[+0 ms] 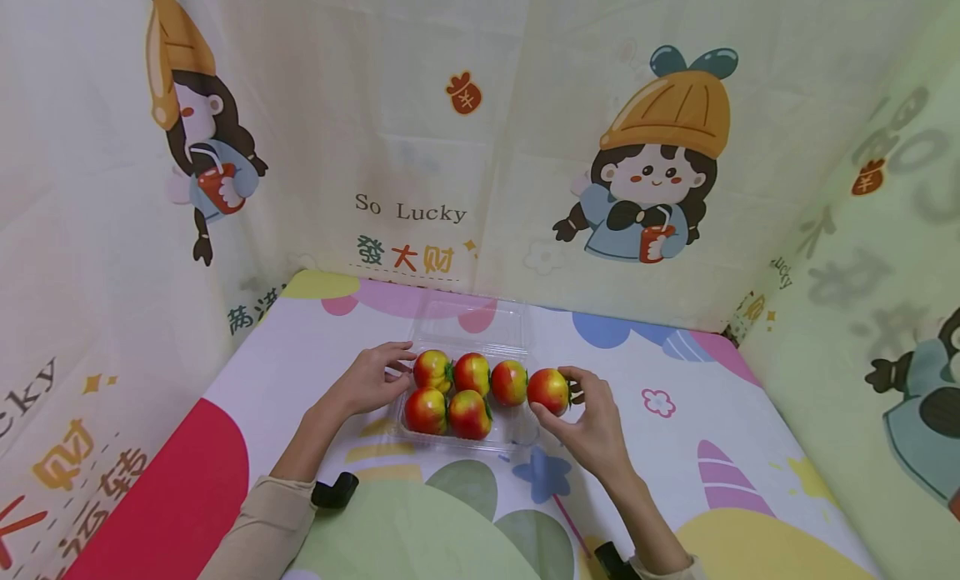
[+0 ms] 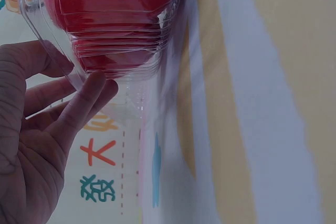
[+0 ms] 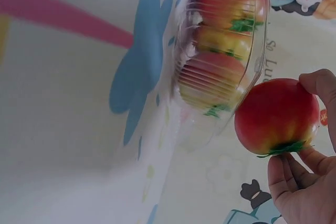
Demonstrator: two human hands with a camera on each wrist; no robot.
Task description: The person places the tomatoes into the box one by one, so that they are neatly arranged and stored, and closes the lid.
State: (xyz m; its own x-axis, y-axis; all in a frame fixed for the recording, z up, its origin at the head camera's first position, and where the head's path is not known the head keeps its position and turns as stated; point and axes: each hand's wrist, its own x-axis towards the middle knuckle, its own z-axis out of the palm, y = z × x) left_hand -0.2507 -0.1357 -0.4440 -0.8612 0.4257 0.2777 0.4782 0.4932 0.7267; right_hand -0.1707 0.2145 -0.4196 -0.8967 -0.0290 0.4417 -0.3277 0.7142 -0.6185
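A clear plastic box (image 1: 504, 440) with its lid (image 1: 468, 326) folded back lies on the table, holding several red-and-yellow tomatoes (image 1: 470, 414) in two rows. My left hand (image 1: 375, 378) pinches the box's left rim; the left wrist view has thumb and fingers (image 2: 84, 98) at that clear edge. In my right hand (image 1: 592, 417) is another tomato (image 1: 548, 391), gripped between thumb and fingers at the box's right end. The right wrist view shows this tomato (image 3: 277, 116) beside the box's rim, its green leafy top turned toward the fingers.
A patterned cloth (image 1: 630, 497) covers the table. Printed curtains (image 1: 525, 147) stand behind it and along both sides. A black wrist device (image 1: 335, 491) sits by the left cuff, and another (image 1: 615, 561) by the right.
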